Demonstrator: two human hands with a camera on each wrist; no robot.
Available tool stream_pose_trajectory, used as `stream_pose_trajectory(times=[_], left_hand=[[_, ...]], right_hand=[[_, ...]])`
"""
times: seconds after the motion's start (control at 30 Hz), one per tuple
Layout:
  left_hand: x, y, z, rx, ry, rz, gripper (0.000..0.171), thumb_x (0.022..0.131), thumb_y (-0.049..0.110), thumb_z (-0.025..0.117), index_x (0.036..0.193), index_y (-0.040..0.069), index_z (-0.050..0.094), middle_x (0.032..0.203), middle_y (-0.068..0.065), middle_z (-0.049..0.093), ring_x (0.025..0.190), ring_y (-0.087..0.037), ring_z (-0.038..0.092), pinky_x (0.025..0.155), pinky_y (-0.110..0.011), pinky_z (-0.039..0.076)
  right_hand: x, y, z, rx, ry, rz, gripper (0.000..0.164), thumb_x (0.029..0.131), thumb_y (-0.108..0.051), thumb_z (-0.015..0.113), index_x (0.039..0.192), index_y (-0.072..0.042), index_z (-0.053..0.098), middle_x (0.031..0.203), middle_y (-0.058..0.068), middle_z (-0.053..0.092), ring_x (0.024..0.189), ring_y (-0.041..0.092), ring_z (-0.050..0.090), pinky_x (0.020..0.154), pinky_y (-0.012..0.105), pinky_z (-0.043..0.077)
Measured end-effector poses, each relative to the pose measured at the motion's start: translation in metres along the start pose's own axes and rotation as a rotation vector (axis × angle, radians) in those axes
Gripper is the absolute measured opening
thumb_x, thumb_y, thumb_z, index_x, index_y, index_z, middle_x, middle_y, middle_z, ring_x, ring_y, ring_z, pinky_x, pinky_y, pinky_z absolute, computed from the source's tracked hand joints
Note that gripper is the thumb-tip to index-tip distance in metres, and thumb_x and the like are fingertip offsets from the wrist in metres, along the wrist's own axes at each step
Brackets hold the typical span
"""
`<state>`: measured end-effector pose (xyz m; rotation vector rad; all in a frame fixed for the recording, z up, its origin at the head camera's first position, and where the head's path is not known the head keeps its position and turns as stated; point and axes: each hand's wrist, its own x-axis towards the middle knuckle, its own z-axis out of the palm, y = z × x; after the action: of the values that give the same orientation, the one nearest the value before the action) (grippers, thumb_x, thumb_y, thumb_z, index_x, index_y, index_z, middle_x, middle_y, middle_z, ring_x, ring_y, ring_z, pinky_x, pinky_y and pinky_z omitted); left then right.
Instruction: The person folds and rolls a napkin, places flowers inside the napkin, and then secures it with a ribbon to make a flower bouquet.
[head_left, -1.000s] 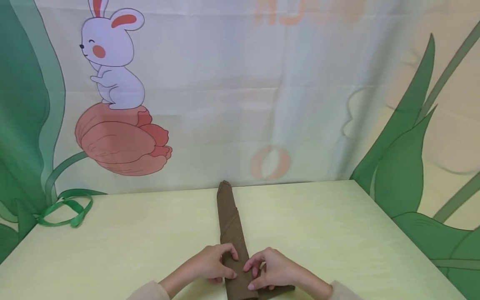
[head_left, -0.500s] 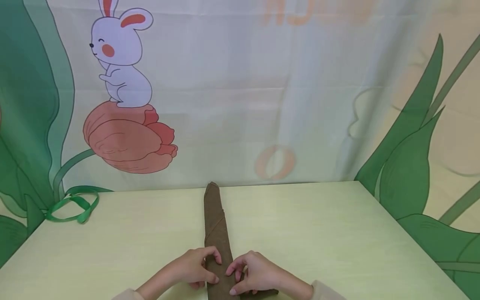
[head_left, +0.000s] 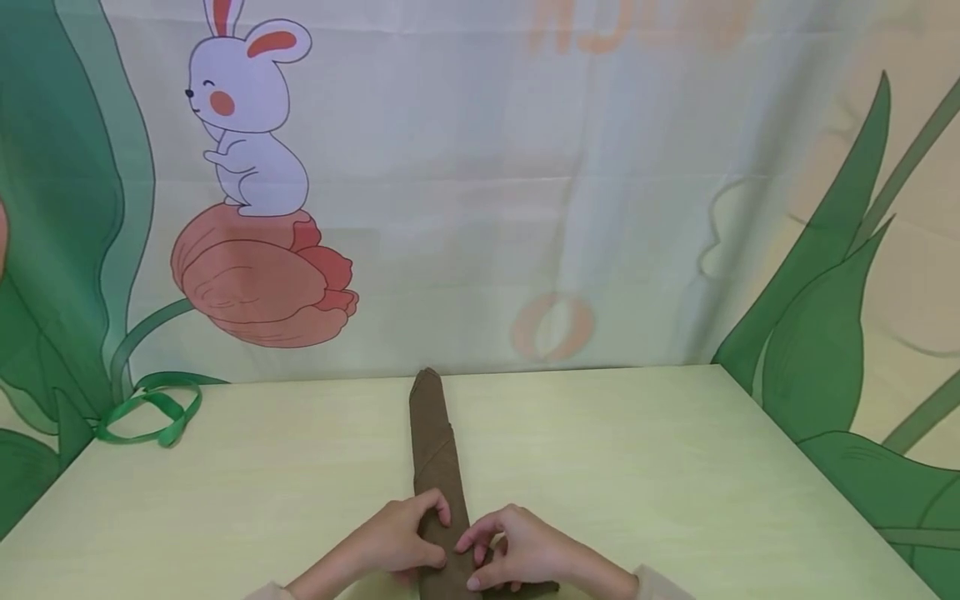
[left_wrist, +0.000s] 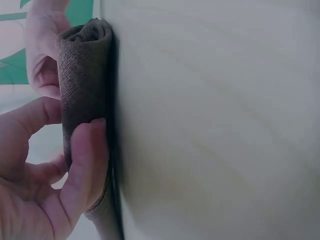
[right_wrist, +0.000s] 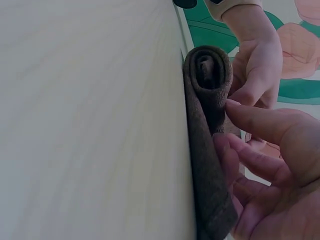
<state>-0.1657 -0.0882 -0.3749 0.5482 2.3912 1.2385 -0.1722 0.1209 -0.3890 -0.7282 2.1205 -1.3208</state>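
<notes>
A brown cloth (head_left: 435, 450), rolled into a long narrow tube, lies lengthwise on the table. Its far end is slimmer and reaches the back edge. My left hand (head_left: 405, 533) grips the roll from the left, thumb and fingers curled about it. On the other side my right hand (head_left: 517, 546) pinches the roll between thumb and fingers. A loose flap of the cloth (right_wrist: 212, 205) sticks out under the right hand, and the coiled layers show at the near end in the right wrist view. The head view cuts off that near end.
A green ribbon (head_left: 168, 429) lies looped at the table's back left corner. The pale table (head_left: 637, 467) extends on both sides of the cloth. Behind it hangs a printed curtain (head_left: 450, 208) with a rabbit, a tulip and green leaves.
Both hands and the rolled cloth have shifted left across the table, mostly in the first half second. The head view has turned slightly left. The hold of both hands looks the same.
</notes>
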Motion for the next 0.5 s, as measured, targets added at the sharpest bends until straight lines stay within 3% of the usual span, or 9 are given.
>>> stream_pose_trajectory(times=[0.2,0.5], left_hand=[[0.005,0.015,0.005,0.127,0.067,0.029,0.030,0.066,0.008,0.067,0.091,0.012,0.051,0.057,0.001,0.049,0.039,-0.005,0.042,0.039,-0.019,0.034],[0.016,0.043,0.020,0.393,0.140,0.070,0.032,0.063,0.010,0.070,0.089,0.007,0.051,0.053,0.005,0.043,0.043,-0.006,0.036,0.038,-0.019,0.032]], right_hand=[[-0.008,0.006,-0.008,0.043,0.005,-0.007,0.025,0.078,-0.008,0.071,0.103,-0.007,0.066,0.084,0.001,0.059,0.047,0.008,0.049,0.041,0.018,0.041],[-0.020,0.010,-0.025,0.107,0.055,0.004,0.028,0.082,-0.008,0.065,0.108,0.000,0.062,0.086,0.005,0.060,0.051,0.010,0.052,0.043,0.019,0.042]])
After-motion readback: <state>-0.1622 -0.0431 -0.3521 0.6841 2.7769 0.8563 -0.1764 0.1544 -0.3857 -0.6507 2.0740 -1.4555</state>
